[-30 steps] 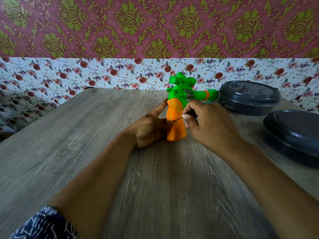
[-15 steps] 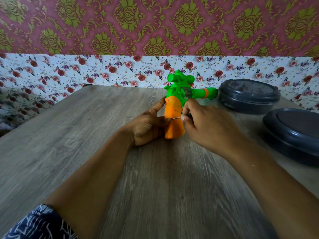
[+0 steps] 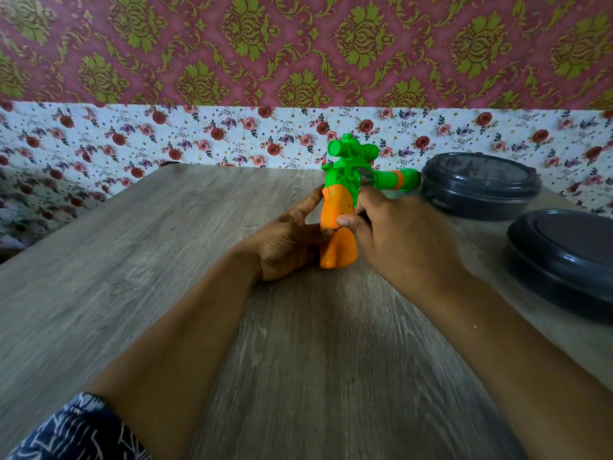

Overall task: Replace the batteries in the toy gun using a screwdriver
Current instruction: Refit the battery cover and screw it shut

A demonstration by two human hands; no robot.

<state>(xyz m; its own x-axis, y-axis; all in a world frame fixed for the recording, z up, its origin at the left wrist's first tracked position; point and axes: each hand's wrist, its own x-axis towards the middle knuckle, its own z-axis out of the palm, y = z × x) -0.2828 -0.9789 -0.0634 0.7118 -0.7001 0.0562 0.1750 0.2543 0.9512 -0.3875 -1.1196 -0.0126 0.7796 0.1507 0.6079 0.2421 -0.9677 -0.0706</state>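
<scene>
Mid-table, both hands (image 3: 288, 240) (image 3: 403, 240) grip the toy gun (image 3: 340, 210) upright

The toy gun (image 3: 345, 180) is smooth plastic, a bit shiny, green on top with an orange grip. The desk (image 3: 166, 260) looks like grey wood with lines of grain, and it is not shiny. The two dark grey containers (image 3: 477, 190) (image 3: 564, 257) look like smooth plastic with a soft shine. The sleeve (image 3: 79, 429) is blue cloth with white lines. The wall paper (image 3: 298, 51) looks flat and matt.
</scene>
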